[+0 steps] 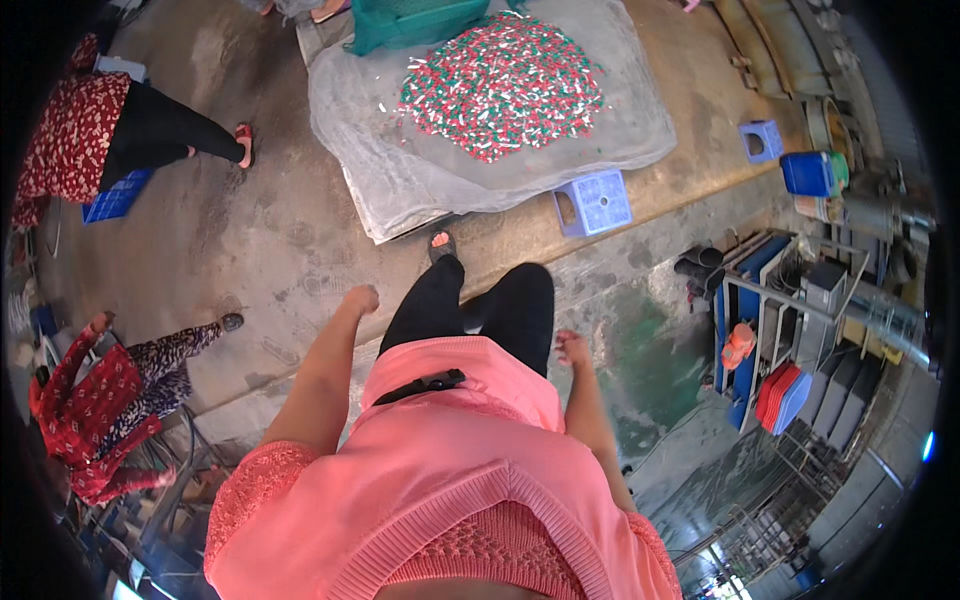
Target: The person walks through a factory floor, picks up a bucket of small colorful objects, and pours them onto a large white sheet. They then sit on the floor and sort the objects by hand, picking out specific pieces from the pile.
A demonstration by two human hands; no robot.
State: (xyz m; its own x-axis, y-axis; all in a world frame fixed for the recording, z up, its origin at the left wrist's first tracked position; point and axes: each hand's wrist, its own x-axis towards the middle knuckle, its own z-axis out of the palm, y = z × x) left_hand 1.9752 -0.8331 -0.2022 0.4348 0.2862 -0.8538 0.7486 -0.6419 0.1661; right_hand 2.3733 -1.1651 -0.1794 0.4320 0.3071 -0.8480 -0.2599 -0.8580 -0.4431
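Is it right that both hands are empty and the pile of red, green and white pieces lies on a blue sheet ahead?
Not quite. In the head view the left hand and right hand are indeed empty, and the pile lies ahead, but the sheet under it is grey, not blue. The stool beside it is blue.

Even, soft daylight fills the scene, brightest on the concrete floor at the top. Shadows are faint and short. Wet patches at the lower right give a dull glare. The fisheye bends straight edges, and the dark rim perhaps blurs the shelves slightly.
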